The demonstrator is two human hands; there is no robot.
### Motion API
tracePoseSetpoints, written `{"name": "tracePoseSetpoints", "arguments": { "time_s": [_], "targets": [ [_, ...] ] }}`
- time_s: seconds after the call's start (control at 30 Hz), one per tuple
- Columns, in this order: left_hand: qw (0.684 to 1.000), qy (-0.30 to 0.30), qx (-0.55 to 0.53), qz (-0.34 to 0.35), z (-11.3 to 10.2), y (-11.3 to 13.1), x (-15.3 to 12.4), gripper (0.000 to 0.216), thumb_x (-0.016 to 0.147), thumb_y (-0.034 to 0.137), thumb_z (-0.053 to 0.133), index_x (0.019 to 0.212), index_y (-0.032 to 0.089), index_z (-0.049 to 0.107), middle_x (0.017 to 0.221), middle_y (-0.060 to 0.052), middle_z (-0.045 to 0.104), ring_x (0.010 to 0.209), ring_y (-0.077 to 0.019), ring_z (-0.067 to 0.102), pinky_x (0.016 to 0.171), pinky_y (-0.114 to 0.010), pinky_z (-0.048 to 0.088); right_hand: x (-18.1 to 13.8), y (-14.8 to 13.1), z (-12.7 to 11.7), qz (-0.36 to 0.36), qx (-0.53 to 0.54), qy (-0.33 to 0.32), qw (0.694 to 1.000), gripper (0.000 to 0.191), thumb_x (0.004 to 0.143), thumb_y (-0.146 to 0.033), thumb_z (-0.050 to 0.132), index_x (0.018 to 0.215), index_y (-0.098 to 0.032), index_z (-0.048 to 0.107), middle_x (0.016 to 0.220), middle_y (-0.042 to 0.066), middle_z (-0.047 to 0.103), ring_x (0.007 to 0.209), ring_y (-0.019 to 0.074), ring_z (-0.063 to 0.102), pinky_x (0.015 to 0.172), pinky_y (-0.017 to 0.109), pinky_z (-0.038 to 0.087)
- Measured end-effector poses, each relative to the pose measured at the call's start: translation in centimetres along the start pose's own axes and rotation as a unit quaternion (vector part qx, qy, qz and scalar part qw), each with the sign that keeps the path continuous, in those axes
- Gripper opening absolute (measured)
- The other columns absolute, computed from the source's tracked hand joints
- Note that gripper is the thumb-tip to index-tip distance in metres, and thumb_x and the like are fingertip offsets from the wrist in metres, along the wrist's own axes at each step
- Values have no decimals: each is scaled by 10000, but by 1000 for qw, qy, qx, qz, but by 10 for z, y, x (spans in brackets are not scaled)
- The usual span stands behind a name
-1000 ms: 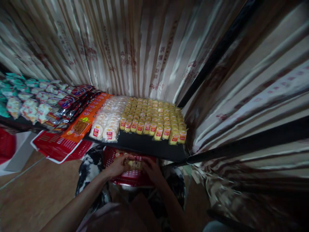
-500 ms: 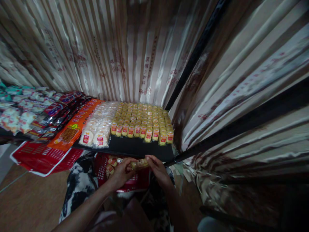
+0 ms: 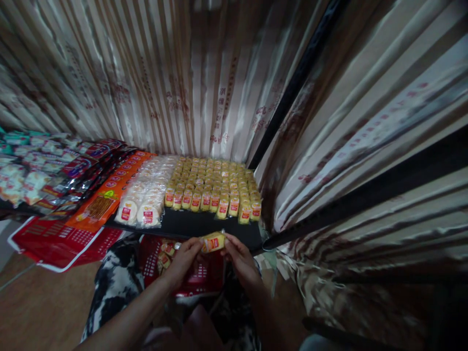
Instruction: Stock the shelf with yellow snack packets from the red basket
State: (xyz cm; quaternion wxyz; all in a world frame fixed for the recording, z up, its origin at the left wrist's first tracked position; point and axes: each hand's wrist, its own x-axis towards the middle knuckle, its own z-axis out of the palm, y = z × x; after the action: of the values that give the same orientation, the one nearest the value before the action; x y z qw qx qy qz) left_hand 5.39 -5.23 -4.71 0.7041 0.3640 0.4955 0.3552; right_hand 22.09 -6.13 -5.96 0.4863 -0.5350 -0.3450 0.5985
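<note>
My left hand [image 3: 184, 261] and my right hand [image 3: 239, 258] together pinch a small yellow snack packet [image 3: 213, 241] by its two ends, just below the front edge of a black shelf [image 3: 204, 223]. Under my hands a red plastic basket [image 3: 199, 275] rests on my lap, with several more packets [image 3: 165, 253] in it. On the shelf, rows of the same yellow packets [image 3: 214, 185] with red labels fill the right part.
Left of the yellow rows lie white round packets [image 3: 144, 195], an orange packet strip [image 3: 107, 195], dark red packets [image 3: 78, 168] and pale packets [image 3: 18, 175]. A red-and-white bag [image 3: 58, 241] hangs off the shelf edge. Striped foil curtains [image 3: 204, 83] enclose the back and right.
Both hands rose out of the red basket with one yellow packet and now hold it up near the shelf's front edge. The view shifted slightly.
</note>
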Motion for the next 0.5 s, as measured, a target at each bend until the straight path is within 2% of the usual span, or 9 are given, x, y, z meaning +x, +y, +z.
{"name": "tracePoseSetpoints", "arguments": {
  "time_s": [0.1, 0.17, 0.37, 0.5],
  "targets": [
    [1000, 12, -27, -7, 1, 2, 3, 466, 627, 574, 618, 804, 147, 561, 547, 42, 525, 443, -70, 450, 413, -177, 319, 2, 3, -1, -8, -18, 4, 1000, 438, 688, -514, 635, 963, -174, 618, 696, -1, 603, 592, 98, 493, 530, 204, 361],
    [999, 17, -28, -5, 1, 1, 5, 470, 639, 568, 613, 847, 149, 567, 605, 37, 543, 481, -65, 457, 448, -179, 340, 3, 5, 0, -6, -15, 9, 1000, 433, 685, -524, 631, 936, -171, 615, 691, 2, 603, 608, 114, 511, 548, 216, 384],
    [993, 44, 88, 69, -1, -7, 21, 563, 621, 451, 675, 1055, 156, 474, 776, 10, 577, 639, -106, 530, 591, -224, 424, 3, 13, 5, -12, -25, 36, 999, 406, 718, -547, 572, 893, -181, 591, 759, 22, 629, 703, 169, 576, 645, 273, 465],
    [981, 67, 140, 112, 5, -2, 35, 494, 682, 310, 610, 1096, 145, 396, 822, -17, 568, 693, -128, 563, 634, -244, 451, 3, 16, 2, -59, -110, 84, 989, 396, 738, -560, 521, 886, -196, 564, 864, 46, 644, 786, 198, 601, 697, 299, 492]
  ]
}}
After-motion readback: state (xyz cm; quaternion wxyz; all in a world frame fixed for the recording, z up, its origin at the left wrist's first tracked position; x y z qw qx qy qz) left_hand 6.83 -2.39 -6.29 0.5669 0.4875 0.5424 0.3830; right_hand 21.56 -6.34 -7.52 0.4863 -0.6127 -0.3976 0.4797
